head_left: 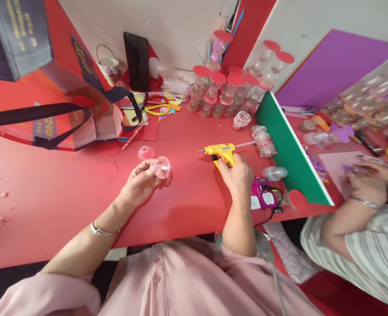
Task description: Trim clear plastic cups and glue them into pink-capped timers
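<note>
A small clear plastic cup (162,167) is pinched in the fingers of my left hand (140,181), its round rim facing up toward me. Just beyond it, a clear dome-shaped lid (146,152) lies on the red table (180,206). My right hand (238,175) is wrapped round the handle of a yellow hot glue gun (222,152). Its nozzle points left, toward the cup but well apart from it. A glue stick (245,144) pokes out of the back of the gun.
Several hourglass shapes with red discs (217,79) stand at the back. Stacked cups (264,141) sit by a green divider (292,149). A purple box with a cable (264,193) is near my right wrist. A red bag (62,87) fills the left; a co-worker's hands (368,182) are beyond the divider.
</note>
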The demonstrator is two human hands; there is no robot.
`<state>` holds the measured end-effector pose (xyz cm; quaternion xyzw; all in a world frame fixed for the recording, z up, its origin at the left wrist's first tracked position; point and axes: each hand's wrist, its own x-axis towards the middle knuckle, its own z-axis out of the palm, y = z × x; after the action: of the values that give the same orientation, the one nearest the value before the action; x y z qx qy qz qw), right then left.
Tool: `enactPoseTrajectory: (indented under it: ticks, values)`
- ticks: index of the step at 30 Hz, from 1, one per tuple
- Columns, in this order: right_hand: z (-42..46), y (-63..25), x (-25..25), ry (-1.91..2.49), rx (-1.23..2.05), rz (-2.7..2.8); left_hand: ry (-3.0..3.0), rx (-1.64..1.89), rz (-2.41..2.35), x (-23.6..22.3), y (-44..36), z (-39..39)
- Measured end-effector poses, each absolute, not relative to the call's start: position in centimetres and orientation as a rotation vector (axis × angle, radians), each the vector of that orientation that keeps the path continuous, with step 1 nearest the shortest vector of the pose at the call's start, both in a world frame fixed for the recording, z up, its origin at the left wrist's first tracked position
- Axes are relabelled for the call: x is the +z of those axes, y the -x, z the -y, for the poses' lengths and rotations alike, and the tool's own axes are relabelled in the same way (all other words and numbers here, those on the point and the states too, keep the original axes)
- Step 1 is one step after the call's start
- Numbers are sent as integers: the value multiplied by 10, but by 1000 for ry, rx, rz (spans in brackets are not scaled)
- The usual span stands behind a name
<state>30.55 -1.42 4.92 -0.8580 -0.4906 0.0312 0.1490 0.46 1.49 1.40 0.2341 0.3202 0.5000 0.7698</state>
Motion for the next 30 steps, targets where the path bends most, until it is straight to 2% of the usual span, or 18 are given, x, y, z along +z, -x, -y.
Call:
enactPoseTrajectory:
  ticks: [5,11,14,17,21,25,30]
  values:
    - [10,-305,42,2577,119,1499,-606,1100,-668,23,-10,-12]
    - [-4,-307,39,2493,70,1636,-796,1136,-719,20,-12,-11]
    - [4,-308,46,2368,-76,1629,-902,1136,-788,13,-16,-12]
    - [18,-296,49,2058,-211,1597,-1091,1140,-888,10,-23,-9]
    - [32,-271,31,1718,-121,1588,-1544,1192,-1023,12,-30,-6]
    - [40,-263,8,1667,46,1663,-1874,1146,-1036,10,-34,-10]
    - [47,-267,0,1668,221,1805,-1998,1055,-1004,6,-43,-17]
